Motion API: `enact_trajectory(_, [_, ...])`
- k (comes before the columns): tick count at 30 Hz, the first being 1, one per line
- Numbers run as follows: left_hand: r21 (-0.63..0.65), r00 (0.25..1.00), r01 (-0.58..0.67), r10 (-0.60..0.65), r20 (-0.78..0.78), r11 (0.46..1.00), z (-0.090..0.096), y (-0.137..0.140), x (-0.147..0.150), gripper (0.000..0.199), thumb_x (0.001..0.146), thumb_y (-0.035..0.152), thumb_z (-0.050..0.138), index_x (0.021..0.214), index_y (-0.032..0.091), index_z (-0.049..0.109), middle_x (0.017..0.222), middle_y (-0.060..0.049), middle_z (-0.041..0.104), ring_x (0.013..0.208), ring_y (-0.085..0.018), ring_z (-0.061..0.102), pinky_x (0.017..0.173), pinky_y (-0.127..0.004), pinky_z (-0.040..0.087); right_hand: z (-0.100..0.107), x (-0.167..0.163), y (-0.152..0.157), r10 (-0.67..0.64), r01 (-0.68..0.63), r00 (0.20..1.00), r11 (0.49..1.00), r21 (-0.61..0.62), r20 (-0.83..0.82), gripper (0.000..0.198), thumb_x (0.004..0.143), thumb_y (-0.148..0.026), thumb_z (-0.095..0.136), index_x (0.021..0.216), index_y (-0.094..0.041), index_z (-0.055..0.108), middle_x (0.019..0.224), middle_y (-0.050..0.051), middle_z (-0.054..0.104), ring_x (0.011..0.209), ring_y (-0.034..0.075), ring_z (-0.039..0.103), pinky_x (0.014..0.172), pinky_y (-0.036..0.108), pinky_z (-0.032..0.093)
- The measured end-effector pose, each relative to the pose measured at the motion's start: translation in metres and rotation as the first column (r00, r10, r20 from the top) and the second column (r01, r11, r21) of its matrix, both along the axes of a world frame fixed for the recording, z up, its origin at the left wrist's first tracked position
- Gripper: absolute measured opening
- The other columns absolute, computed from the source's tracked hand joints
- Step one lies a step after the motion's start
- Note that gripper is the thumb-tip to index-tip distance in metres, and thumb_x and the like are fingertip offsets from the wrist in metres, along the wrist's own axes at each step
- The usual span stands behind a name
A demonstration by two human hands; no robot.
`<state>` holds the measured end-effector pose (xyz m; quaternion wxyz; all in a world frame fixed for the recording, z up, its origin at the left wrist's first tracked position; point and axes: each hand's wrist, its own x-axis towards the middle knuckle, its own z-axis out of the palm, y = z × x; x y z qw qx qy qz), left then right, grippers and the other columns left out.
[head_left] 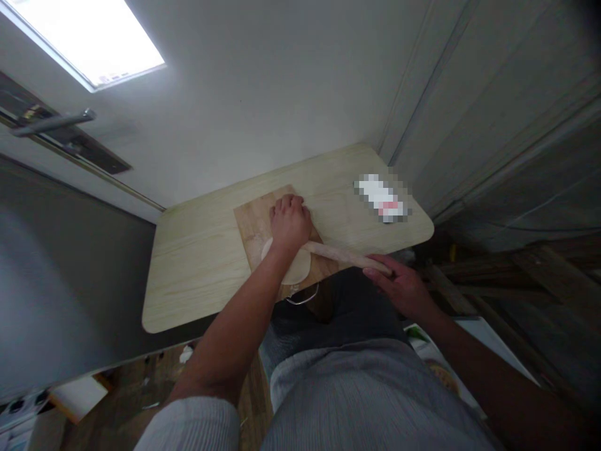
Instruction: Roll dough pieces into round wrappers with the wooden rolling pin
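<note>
My left hand (290,220) rests palm down on the wooden cutting board (253,216), towards its far right side, with fingers lying bent on the wood. Beneath my left wrist is a flat, pale round of dough (297,270), partly hidden by the forearm. A light wooden rolling pin (340,253) slants from beside that wrist, over the dough's edge and past the board on the right. Its near end is gripped by my right hand (399,285), out beyond the table's front edge. The pin's far end is covered by my left hand and wrist.
The board lies on a pale wood table (192,263) set against a white door (263,94) with a metal handle (56,122). A blurred-out white item (381,197) is at the table's right. Below the board's front edge shows a curved metal handle (304,299).
</note>
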<state>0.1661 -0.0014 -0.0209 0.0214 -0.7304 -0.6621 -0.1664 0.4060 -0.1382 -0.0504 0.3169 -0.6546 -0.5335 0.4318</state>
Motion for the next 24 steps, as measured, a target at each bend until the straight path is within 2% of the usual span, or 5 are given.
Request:
enact_trajectory(9, [0.001, 1.0, 0.002, -0.002, 0.001, 1.0, 0.004, -0.021, -0.005, 0.035, 0.101, 0.031, 0.033, 0.12, 0.023, 0.061, 0.128, -0.008, 0.062, 0.121, -0.027, 0.052, 0.104, -0.044, 0.037, -0.01, -0.001, -0.01, 0.054, -0.057, 0.997, 0.996, 0.068, 0.047, 0.051, 0.087, -0.059, 0.059, 0.119, -0.02, 0.071, 0.081, 0.005, 0.074, 0.076, 0.023, 0.068, 0.063, 0.03, 0.051])
enact_trajectory(24, [-0.06, 1.0, -0.023, 0.021, -0.021, 0.998, 0.006, -0.062, -0.016, 0.042, 0.102, 0.036, 0.032, 0.139, 0.03, 0.05, 0.15, -0.007, 0.049, 0.139, -0.03, 0.039, 0.116, -0.062, 0.024, -0.004, -0.007, -0.025, 0.13, -0.131, 0.991, 0.987, 0.091, 0.015, 0.046, 0.088, -0.055, 0.06, 0.115, -0.021, 0.072, 0.089, 0.005, 0.075, 0.078, 0.022, 0.069, 0.068, 0.031, 0.053])
